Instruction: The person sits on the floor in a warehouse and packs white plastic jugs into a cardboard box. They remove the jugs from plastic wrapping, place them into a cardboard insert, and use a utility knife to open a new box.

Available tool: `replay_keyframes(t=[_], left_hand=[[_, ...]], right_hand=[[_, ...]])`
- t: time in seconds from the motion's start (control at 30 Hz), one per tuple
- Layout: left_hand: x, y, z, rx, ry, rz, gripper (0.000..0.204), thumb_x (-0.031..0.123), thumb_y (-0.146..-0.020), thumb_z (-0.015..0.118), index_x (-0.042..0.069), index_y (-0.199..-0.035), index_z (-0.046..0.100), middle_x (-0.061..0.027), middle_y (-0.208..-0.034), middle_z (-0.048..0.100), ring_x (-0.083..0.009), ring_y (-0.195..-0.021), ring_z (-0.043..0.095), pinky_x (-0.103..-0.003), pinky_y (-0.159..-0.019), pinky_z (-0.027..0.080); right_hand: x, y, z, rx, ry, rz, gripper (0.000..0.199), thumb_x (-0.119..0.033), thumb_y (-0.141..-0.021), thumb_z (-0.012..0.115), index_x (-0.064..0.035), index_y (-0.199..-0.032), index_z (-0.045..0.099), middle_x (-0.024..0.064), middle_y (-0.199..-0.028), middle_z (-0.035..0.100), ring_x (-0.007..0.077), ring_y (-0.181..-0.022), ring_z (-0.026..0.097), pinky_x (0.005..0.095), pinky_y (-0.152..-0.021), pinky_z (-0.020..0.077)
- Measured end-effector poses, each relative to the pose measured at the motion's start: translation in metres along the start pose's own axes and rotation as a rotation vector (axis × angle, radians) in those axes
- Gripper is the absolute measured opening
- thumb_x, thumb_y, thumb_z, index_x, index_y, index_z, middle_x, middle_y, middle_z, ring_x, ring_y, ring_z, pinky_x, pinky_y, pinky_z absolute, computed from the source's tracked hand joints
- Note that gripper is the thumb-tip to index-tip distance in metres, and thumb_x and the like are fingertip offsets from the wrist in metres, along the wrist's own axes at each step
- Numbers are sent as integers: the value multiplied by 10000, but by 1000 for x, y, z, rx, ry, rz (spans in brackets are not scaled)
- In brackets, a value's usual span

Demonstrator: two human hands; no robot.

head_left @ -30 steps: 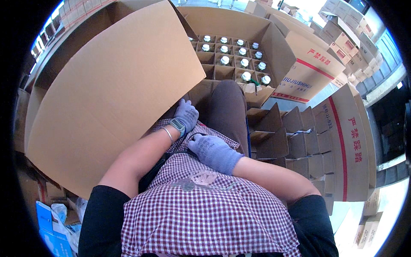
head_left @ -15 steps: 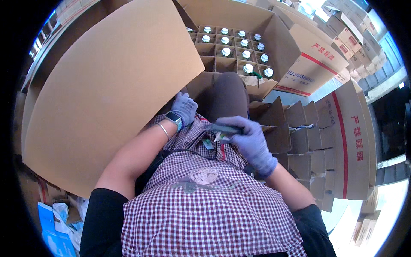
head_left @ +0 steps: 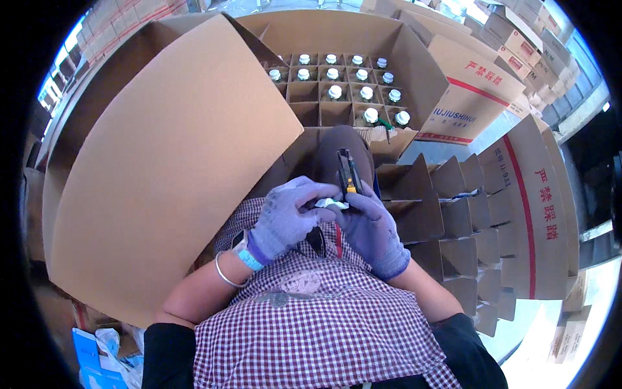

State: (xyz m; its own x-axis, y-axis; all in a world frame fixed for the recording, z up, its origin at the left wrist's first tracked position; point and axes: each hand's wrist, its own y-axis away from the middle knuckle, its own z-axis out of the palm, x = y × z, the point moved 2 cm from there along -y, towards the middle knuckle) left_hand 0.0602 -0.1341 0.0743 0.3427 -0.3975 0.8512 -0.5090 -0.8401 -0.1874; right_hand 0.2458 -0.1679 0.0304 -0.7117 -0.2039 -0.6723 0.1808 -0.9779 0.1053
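Observation:
In front of my lap, my gloved right hand (head_left: 376, 233) is closed around a black utility knife (head_left: 347, 170) with a yellow slider, its long end pointing away from me. My gloved left hand (head_left: 282, 211) has come right beside it, thumb and forefinger pinched on a small crumpled white-and-green scrap (head_left: 331, 203). The scrap lies against the knife's near end, and the right thumb is close to it. Whether the right fingers also grip the scrap is hidden. Below the hands is my checked apron (head_left: 311, 318).
Ahead, an open carton (head_left: 304, 29) with dividers holds several white-capped bottles (head_left: 334, 92). Its large flap (head_left: 175, 162) fills the left side. Cardboard dividers (head_left: 453, 214) stand on the right by another carton (head_left: 531, 214). Blue packaging and plastic bags (head_left: 107, 356) lie at lower left.
My left hand has moved from beside the carton flap to meet the right hand. The knife has turned from pointing left to pointing away from me. The view has shifted slightly.

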Motion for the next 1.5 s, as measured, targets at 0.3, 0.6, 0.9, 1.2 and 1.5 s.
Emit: replay_keyframes(t=[0.3, 0.6, 0.9, 1.2, 1.5], left_hand=[[-13, 11, -15, 242, 577, -290, 246, 150, -926, 703, 15, -1132, 713, -103, -1066, 712, -165, -908, 684, -292, -834, 549], [-2, 17, -16, 301, 695, -341, 303, 241, -999, 641, -8, -1172, 642, -102, -1062, 693, -141, -847, 681, -238, -765, 554], [19, 11, -37, 394, -135, 110, 169, 57, -808, 720, 24, -973, 706, -111, -939, 684, -259, -865, 668, -346, -808, 537], [19, 19, -40, 422, -368, 312, 176, -36, -664, 645, 48, -816, 672, -95, -826, 644, -278, -778, 612, -372, -690, 486], [16, 25, -38, 474, -339, 372, 173, -23, -691, 641, 72, -835, 657, -91, -869, 635, -288, -798, 609, -387, -695, 485]], right_hand=[[-2, -10, 13, -74, 66, -144, 187, -126, -986, 567, -56, -1158, 543, 131, -1179, 647, 247, -1152, 631, 371, -1009, 516], [-16, -27, 50, -99, 854, -515, 224, -112, -911, 701, -38, -1122, 692, 62, -1034, 665, 159, -948, 645, 281, -817, 519], [-16, -32, 59, -136, 1105, -534, 123, -88, -834, 751, -38, -942, 723, 124, -896, 670, 244, -793, 670, 313, -706, 536], [-11, -28, 72, -161, 1123, -520, 120, -92, -791, 755, -24, -873, 701, 128, -827, 651, 280, -760, 662, 341, -683, 532], [-1, -33, 70, -100, 808, -58, 124, -144, -888, 697, -28, -920, 728, 67, -846, 716, 137, -753, 663, 289, -701, 528]])
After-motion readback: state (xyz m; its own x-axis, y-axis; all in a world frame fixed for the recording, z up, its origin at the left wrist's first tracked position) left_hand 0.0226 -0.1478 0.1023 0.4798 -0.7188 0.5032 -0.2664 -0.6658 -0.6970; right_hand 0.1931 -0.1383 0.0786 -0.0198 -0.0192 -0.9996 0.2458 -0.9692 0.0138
